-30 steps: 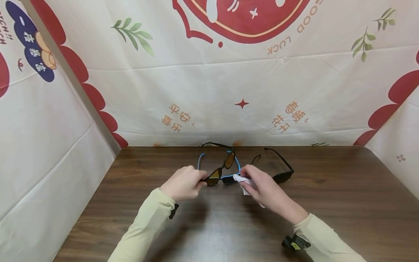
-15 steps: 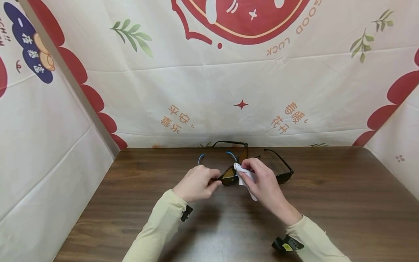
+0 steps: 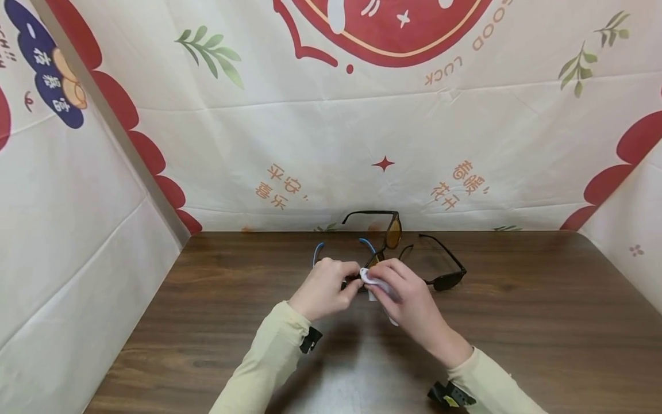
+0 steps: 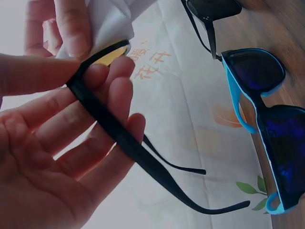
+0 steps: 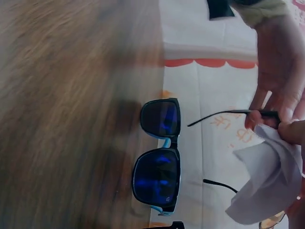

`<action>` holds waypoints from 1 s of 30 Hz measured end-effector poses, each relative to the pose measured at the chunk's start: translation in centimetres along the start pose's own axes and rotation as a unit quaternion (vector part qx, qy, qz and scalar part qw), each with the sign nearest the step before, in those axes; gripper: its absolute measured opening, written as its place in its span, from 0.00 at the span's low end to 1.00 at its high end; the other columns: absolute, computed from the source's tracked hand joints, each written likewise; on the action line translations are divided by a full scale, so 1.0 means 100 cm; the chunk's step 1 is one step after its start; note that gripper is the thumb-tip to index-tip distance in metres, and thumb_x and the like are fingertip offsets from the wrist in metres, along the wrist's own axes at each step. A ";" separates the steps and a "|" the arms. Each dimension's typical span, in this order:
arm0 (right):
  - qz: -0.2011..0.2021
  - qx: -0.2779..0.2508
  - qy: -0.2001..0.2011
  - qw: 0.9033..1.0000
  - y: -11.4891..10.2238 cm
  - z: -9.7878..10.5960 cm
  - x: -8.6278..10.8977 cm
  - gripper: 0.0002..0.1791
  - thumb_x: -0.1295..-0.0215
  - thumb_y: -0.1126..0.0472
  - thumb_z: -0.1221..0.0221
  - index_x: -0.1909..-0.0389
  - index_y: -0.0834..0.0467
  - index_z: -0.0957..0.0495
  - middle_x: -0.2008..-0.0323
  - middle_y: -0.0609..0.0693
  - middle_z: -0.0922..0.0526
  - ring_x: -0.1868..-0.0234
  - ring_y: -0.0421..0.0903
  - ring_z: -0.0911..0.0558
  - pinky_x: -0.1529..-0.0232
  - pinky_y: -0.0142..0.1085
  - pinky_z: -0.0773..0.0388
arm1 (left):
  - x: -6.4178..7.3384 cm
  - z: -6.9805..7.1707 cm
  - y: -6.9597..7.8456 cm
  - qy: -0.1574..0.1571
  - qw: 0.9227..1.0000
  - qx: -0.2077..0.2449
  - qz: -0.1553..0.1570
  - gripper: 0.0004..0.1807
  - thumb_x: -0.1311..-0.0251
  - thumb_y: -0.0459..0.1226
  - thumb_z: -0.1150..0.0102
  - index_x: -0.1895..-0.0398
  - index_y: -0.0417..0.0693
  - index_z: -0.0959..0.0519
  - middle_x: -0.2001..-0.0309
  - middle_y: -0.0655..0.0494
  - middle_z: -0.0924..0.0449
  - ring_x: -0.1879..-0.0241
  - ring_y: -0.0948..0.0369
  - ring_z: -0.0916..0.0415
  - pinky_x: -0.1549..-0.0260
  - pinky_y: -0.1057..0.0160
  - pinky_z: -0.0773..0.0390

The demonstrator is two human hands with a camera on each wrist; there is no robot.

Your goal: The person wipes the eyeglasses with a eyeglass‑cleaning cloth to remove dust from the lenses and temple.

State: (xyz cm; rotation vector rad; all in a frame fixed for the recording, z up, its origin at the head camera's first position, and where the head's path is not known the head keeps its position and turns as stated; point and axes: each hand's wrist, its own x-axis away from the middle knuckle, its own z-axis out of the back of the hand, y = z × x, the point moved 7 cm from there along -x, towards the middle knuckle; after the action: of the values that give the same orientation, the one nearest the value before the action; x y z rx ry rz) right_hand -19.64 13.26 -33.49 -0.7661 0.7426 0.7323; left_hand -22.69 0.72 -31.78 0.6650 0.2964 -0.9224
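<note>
Black-framed glasses with amber lenses [image 3: 394, 232] are held up over the table. My left hand [image 3: 327, 288] pinches them at the hinge corner; in the left wrist view one temple arm [image 4: 112, 123] slants across its fingers. My right hand [image 3: 414, 302] grips a white cloth [image 5: 271, 179] against the lens nearer the left hand, so that lens is mostly covered. Both hands almost meet there. Behind and below, blue-and-black sunglasses [image 5: 157, 175] rest on the table, partly hidden by the hands in the head view.
Black sunglasses [image 3: 449, 280] with dark lenses lie just right of the right hand on the brown wooden table [image 3: 543, 322]. A white printed fabric backdrop [image 3: 336, 144] rises behind the table's far edge, with more fabric at both sides.
My left hand has moved right, carrying the amber-lensed glasses with it. The right hand has dipped, then shifted slightly left, bringing the cloth over the near lens and close to the left fingers.
</note>
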 end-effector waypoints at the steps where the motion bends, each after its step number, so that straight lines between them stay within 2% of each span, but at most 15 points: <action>1: 0.005 -0.001 -0.004 1.000 -0.001 0.000 0.001 0.09 0.34 0.59 0.39 0.58 0.60 0.20 0.61 0.51 0.21 0.61 0.46 0.20 0.57 0.29 0.24 | 0.000 0.001 0.000 0.005 1.000 0.005 0.004 0.05 0.46 0.27 0.38 0.75 0.45 0.21 0.81 0.62 0.25 0.81 0.69 0.33 0.80 0.73 0.34; 3: 0.010 0.004 -0.005 1.000 -0.001 0.001 0.003 0.11 0.31 0.56 0.43 0.59 0.60 0.19 0.61 0.51 0.21 0.61 0.47 0.20 0.57 0.29 0.24 | -0.001 0.001 -0.002 0.009 1.000 0.016 0.012 0.04 0.46 0.27 0.39 0.74 0.44 0.20 0.78 0.60 0.21 0.80 0.69 0.31 0.78 0.73 0.33; 4: 0.009 0.009 -0.002 1.000 0.000 0.002 0.003 0.09 0.32 0.58 0.41 0.59 0.60 0.19 0.61 0.51 0.21 0.62 0.47 0.20 0.57 0.28 0.24 | -0.001 0.001 -0.002 0.010 1.000 0.020 0.016 0.04 0.46 0.27 0.39 0.73 0.44 0.20 0.77 0.60 0.20 0.80 0.69 0.30 0.78 0.73 0.32; 6: -0.001 0.020 0.012 1.000 0.004 0.006 0.004 0.06 0.38 0.65 0.36 0.61 0.60 0.19 0.62 0.51 0.20 0.62 0.47 0.20 0.57 0.26 0.25 | 0.000 0.003 -0.003 0.012 1.000 0.021 0.020 0.03 0.46 0.28 0.38 0.73 0.44 0.20 0.77 0.59 0.20 0.80 0.69 0.31 0.78 0.72 0.32; 9: -0.024 0.044 0.032 0.998 0.011 0.012 0.004 0.16 0.52 0.77 0.32 0.62 0.61 0.19 0.63 0.50 0.20 0.62 0.45 0.20 0.58 0.26 0.26 | 0.001 0.003 -0.002 0.009 1.000 0.019 0.019 0.03 0.46 0.28 0.38 0.73 0.44 0.20 0.79 0.61 0.22 0.82 0.69 0.34 0.79 0.73 0.34; 11: -0.041 0.053 0.044 0.997 0.013 0.014 0.002 0.18 0.55 0.78 0.30 0.63 0.60 0.18 0.62 0.49 0.19 0.62 0.44 0.20 0.58 0.27 0.26 | 0.002 0.002 -0.001 0.006 1.000 0.016 0.017 0.03 0.46 0.28 0.38 0.73 0.44 0.20 0.81 0.62 0.25 0.83 0.70 0.36 0.80 0.73 0.35; 14: -0.061 0.050 0.047 0.996 0.015 0.015 -0.002 0.15 0.51 0.75 0.31 0.62 0.59 0.18 0.61 0.48 0.19 0.61 0.43 0.20 0.58 0.26 0.26 | 0.003 0.002 0.001 0.003 1.000 0.012 0.014 0.04 0.46 0.28 0.38 0.74 0.45 0.21 0.83 0.63 0.29 0.84 0.70 0.38 0.83 0.74 0.38; 16: -0.057 0.042 0.049 0.996 0.012 0.015 -0.004 0.13 0.48 0.73 0.32 0.61 0.59 0.18 0.61 0.48 0.18 0.62 0.44 0.19 0.60 0.27 0.25 | 0.003 0.002 0.002 0.009 1.000 0.005 0.012 0.04 0.47 0.28 0.38 0.75 0.45 0.21 0.84 0.64 0.30 0.84 0.70 0.39 0.83 0.74 0.39; 20: -0.010 0.028 0.049 0.998 0.001 0.010 -0.004 0.07 0.37 0.62 0.37 0.61 0.61 0.18 0.62 0.50 0.18 0.64 0.45 0.19 0.63 0.29 0.22 | 0.003 0.004 0.002 0.027 1.000 -0.003 0.012 0.03 0.47 0.29 0.38 0.74 0.44 0.20 0.82 0.62 0.25 0.83 0.69 0.35 0.81 0.73 0.36; 22: 0.011 0.022 0.038 0.999 -0.003 0.007 -0.003 0.11 0.32 0.56 0.41 0.61 0.61 0.18 0.62 0.50 0.19 0.64 0.46 0.19 0.65 0.32 0.21 | 0.002 0.004 0.001 0.036 0.999 0.000 0.016 0.02 0.47 0.29 0.38 0.72 0.44 0.19 0.79 0.60 0.21 0.81 0.69 0.30 0.79 0.73 0.33; 24: 0.021 0.028 0.027 0.999 -0.005 0.005 -0.001 0.16 0.29 0.51 0.46 0.61 0.60 0.17 0.63 0.50 0.19 0.66 0.46 0.19 0.67 0.35 0.21 | 0.002 0.004 0.000 0.039 0.999 0.006 0.019 0.02 0.45 0.29 0.38 0.70 0.43 0.18 0.77 0.59 0.20 0.81 0.68 0.30 0.79 0.73 0.33; 27: 0.009 0.051 0.019 0.998 0.001 0.006 0.002 0.10 0.33 0.55 0.40 0.62 0.59 0.18 0.63 0.50 0.19 0.68 0.48 0.21 0.70 0.40 0.22 | 0.003 0.004 -0.001 0.039 0.999 0.014 0.023 0.02 0.44 0.29 0.38 0.70 0.43 0.18 0.76 0.58 0.19 0.80 0.69 0.30 0.78 0.72 0.32; 29: 0.000 0.074 0.029 0.997 0.006 0.010 0.002 0.07 0.39 0.61 0.35 0.62 0.58 0.18 0.63 0.50 0.18 0.69 0.48 0.22 0.72 0.41 0.24 | 0.004 0.004 -0.001 0.034 0.999 0.016 0.023 0.01 0.44 0.29 0.38 0.70 0.43 0.19 0.77 0.59 0.20 0.82 0.69 0.34 0.79 0.72 0.33; 30: -0.004 0.083 0.036 0.996 0.008 0.013 0.001 0.08 0.43 0.65 0.33 0.62 0.59 0.18 0.64 0.50 0.18 0.69 0.48 0.21 0.72 0.41 0.25 | 0.004 0.004 0.000 0.033 0.999 0.016 0.022 0.02 0.44 0.29 0.38 0.71 0.44 0.19 0.77 0.59 0.20 0.82 0.69 0.33 0.79 0.72 0.33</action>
State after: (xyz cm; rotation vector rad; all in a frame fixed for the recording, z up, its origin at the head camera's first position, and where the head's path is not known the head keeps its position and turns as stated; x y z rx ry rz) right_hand -19.85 14.72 -33.20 -0.6475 0.8541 0.6291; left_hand -22.51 0.19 -31.68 0.7291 0.3254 -0.8660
